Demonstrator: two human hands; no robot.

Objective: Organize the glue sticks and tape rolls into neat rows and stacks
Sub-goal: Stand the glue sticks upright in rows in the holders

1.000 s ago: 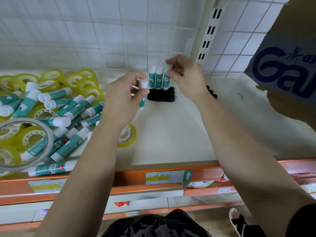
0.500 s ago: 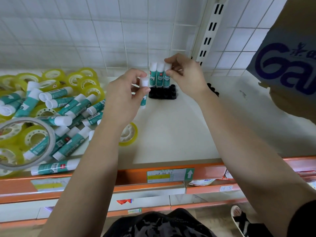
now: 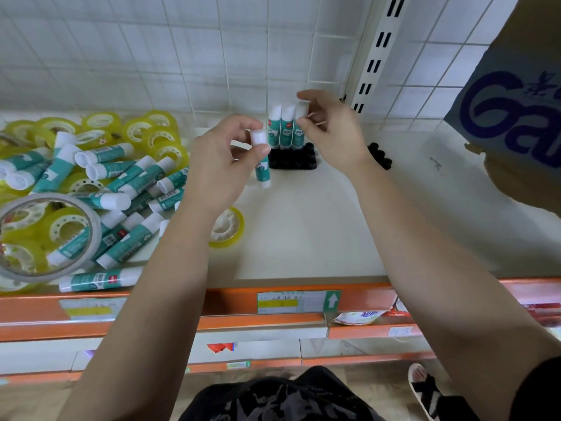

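Centrally, a glue stick (image 3: 263,174) is being pinched near upright just below its white cap by the left hand (image 3: 224,165), the grip being closed on it, just left of the black holder (image 3: 293,161). Three upright sticks (image 3: 287,126) are being held in that holder on the shelf (image 3: 303,238); the rightmost stick (image 3: 298,137) is being pinched at its cap in the grip of the right hand (image 3: 331,132). Loose glue sticks (image 3: 127,183) and tape rolls (image 3: 151,132) are being shown heaped at the left of the frame.
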